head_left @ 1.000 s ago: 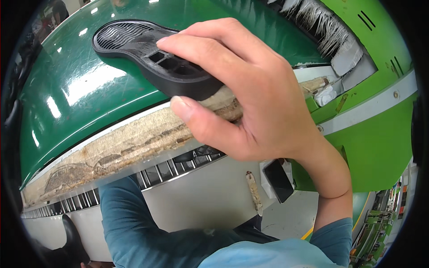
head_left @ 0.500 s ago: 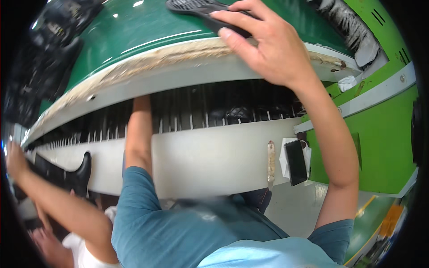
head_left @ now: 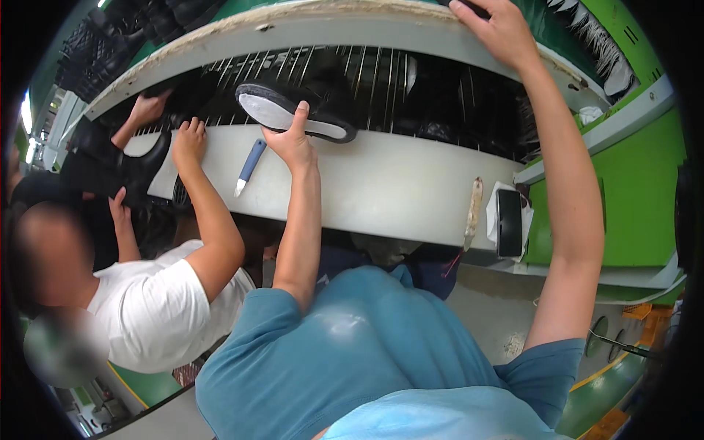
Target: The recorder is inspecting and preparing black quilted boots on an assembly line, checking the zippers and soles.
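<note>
Left hand (head_left: 291, 143): we are holding black boot (head_left: 326, 108) over far edge of white ledge (head_left: 381, 176), thumb pressing pale sole (head_left: 270, 111), fingers hidden. Right hand (head_left: 502, 33) touching dark piece (head_left: 479, 10); pinch, cannot tell. Slackening thumb could be dropping boot onto knife (head_left: 253, 161).

No legible text, no readable labels, brands or numbers, no readable signs

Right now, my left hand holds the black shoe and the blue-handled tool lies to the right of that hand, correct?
No: the head view shows the blue-handled tool left of your left hand, which does hold the black shoe.
</note>
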Motion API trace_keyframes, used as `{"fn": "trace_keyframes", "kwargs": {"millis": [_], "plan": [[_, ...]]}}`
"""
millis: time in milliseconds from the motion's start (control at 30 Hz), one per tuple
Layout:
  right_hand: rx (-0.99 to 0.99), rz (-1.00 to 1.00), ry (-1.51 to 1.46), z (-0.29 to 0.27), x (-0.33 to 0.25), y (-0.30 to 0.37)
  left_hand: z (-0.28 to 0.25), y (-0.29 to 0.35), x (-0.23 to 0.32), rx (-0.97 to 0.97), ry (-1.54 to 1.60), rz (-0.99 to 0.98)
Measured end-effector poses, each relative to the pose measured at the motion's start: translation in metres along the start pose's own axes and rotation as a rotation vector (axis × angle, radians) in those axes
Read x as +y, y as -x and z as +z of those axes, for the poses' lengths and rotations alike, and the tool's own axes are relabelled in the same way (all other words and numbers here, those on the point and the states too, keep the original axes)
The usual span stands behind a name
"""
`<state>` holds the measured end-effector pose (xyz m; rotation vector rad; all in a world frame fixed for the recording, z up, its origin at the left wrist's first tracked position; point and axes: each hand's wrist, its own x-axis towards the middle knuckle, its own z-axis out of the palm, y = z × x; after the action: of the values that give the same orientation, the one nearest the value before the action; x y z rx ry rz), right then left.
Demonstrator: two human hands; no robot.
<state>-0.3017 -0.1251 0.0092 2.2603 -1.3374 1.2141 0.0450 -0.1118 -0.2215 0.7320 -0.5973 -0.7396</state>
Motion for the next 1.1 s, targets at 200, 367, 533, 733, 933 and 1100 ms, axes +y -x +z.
{"fn": "trace_keyframes", "kwargs": {"millis": [200, 367, 533, 733, 933, 1100], "plan": [[0.283, -0.172, 0.040, 0.001, -0.022, 0.052, -0.045, 0.038, 0.051, -0.106, 0.157, -0.066], [0.363, -0.098, 0.140, 0.010, -0.103, 0.143, -0.061, 0.053, 0.125, -0.179, 0.117, 0.029], [0.165, 0.110, 0.041, 0.064, -0.170, 0.271, -0.070, 0.031, 0.162, -0.192, 0.124, 0.157], [-0.105, 0.281, -0.122, 0.109, -0.208, 0.326, -0.036, 0.019, 0.211, -0.374, 0.148, 0.295], [-0.118, 0.560, -0.737, 0.081, -0.210, 0.285, -0.019, 0.035, 0.189, -0.633, 0.590, 0.155], [-0.179, 0.745, -1.747, 0.075, -0.211, 0.285, 0.030, 0.064, 0.160, -0.826, 0.910, -0.074]]}}
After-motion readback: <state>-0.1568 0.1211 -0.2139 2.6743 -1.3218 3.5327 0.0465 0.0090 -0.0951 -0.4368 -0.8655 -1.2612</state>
